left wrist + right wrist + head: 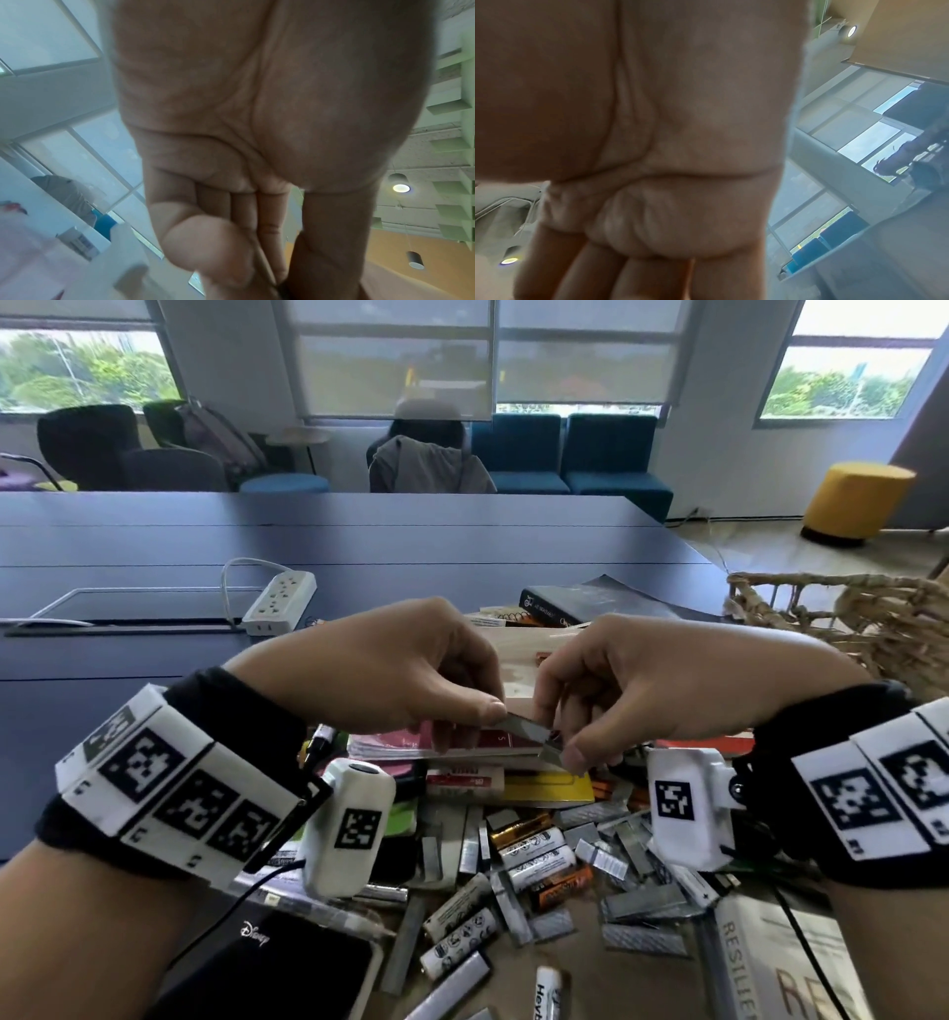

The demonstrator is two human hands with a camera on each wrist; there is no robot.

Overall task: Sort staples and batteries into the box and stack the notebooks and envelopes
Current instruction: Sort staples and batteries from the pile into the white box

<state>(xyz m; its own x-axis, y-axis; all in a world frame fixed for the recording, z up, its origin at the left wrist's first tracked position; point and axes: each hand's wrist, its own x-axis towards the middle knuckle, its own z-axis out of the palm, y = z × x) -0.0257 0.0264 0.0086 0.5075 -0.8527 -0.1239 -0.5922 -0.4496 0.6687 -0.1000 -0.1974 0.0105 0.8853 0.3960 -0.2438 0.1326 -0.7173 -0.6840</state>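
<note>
Wrist views: palms of hands [513, 690], blurred.

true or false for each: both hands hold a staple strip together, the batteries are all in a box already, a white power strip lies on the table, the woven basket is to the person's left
1. Both hands hold a staple strip: true. The left hand and right hand pinch the staple strip between them.
2. Batteries already boxed: false. The batteries lie loose among staples on the table.
3. White power strip on the table: true. The power strip lies behind the left hand.
4. Woven basket on the left: false. The basket is on the person's right.
</note>
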